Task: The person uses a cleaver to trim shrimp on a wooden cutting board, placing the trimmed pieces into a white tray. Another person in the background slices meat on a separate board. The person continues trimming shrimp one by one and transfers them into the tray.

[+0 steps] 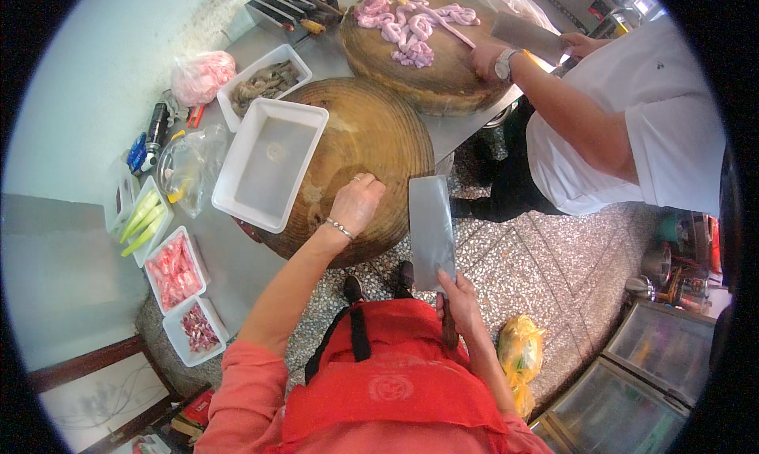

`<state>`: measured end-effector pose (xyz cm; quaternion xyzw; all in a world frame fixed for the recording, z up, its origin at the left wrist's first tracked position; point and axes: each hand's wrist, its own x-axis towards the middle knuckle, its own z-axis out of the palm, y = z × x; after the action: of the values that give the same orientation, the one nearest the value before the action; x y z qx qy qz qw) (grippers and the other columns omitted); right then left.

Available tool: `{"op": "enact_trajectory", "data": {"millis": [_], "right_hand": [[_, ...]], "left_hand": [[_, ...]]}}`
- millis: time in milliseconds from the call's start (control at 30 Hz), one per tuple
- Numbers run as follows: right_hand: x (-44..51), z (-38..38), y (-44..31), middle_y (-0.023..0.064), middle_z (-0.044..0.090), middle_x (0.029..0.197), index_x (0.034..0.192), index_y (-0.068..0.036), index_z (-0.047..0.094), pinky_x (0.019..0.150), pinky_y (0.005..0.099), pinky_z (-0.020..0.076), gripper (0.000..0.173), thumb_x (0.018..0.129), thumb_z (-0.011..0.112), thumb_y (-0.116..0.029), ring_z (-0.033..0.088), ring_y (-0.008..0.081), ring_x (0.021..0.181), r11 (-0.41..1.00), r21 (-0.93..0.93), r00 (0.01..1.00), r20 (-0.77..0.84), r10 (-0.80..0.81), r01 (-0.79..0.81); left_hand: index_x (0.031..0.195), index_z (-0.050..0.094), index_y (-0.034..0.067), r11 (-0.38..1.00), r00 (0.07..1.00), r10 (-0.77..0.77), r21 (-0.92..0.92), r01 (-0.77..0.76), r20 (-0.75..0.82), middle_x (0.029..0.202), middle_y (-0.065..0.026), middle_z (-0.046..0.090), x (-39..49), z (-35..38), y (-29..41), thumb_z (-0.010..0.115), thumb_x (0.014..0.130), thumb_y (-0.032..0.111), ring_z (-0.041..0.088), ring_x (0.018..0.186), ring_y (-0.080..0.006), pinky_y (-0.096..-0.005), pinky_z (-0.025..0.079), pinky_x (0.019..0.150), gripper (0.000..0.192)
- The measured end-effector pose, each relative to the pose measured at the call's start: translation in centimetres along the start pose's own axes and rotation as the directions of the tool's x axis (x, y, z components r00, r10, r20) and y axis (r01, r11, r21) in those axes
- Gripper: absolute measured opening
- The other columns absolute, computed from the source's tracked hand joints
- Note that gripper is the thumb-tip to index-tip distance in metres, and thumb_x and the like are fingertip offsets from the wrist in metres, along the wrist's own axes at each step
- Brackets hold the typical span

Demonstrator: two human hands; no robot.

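Note:
My left hand (357, 203), with a bracelet at the wrist, is over the near part of a round wooden chopping block (379, 133). Its fingers are curled in, and no object shows in it. In my right hand (461, 304) is a Chinese cleaver (431, 228), gripped by its dark handle with the thumb against the blade. The broad blade points away from me, beside the block's right edge and over the floor. A white plastic tray (273, 157) with a wet-looking bottom rests on the block's left part, left of my left hand.
A co-worker's hand (489, 62) touches pink intestines (409, 27) on a second block (379, 59); their other hand holds a cleaver (528, 36). Along the wall stand trays of shrimp (267, 86), green stalks (144, 217) and cut meat (176, 276), and a knife rack (273, 15).

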<state>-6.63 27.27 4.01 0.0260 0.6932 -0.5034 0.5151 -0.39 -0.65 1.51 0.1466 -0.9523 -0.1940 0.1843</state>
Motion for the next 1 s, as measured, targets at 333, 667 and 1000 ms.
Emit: {"op": "enact_trajectory", "data": {"millis": [333,667,1000], "right_hand": [[0.3,-0.3,-0.7,0.0008,0.05,0.055,0.087,-0.006,0.054,0.039,0.0275,0.0394,0.03,0.095,0.054,-0.035,0.048,0.0119,0.041,1.0,0.014,1.0,0.021,-0.005,0.005],[0.8,-0.1,-0.9,0.0014,0.05,0.056,0.088,-0.005,0.054,0.04,0.0268,0.0393,0.03,0.095,0.055,-0.034,0.047,0.0117,0.041,0.999,0.035,0.999,0.043,0.009,-0.011],[1.5,0.3,-0.5,0.0016,0.051,0.057,0.088,-0.005,0.055,0.039,0.0271,0.0383,0.03,0.095,0.055,-0.034,0.047,0.0116,0.042,0.999,0.032,1.0,-0.004,0.022,-0.022]], "left_hand": [[0.086,0.057,0.004,0.989,0.985,-0.148,-0.044,0.144,-0.094,0.083,-0.014,0.056,1.2,0.7,-1.5,0.058,0.083,0.007,0.058,0.082,-0.03,-0.0378,0.049,0.07,0.005],[0.082,0.061,0.005,0.992,0.99,-0.128,0.011,0.129,-0.058,0.084,-0.0125,0.059,2.3,1.6,-1.2,0.063,0.081,0.009,0.06,0.086,-0.0292,-0.0386,0.051,0.07,0.005],[0.081,0.058,0.001,0.974,0.968,-0.221,0.07,0.214,0.12,0.086,-0.0161,0.058,3.5,1.1,-1.4,0.06,0.08,0.009,0.059,0.089,-0.0329,-0.0427,0.051,0.076,0.008]]}}
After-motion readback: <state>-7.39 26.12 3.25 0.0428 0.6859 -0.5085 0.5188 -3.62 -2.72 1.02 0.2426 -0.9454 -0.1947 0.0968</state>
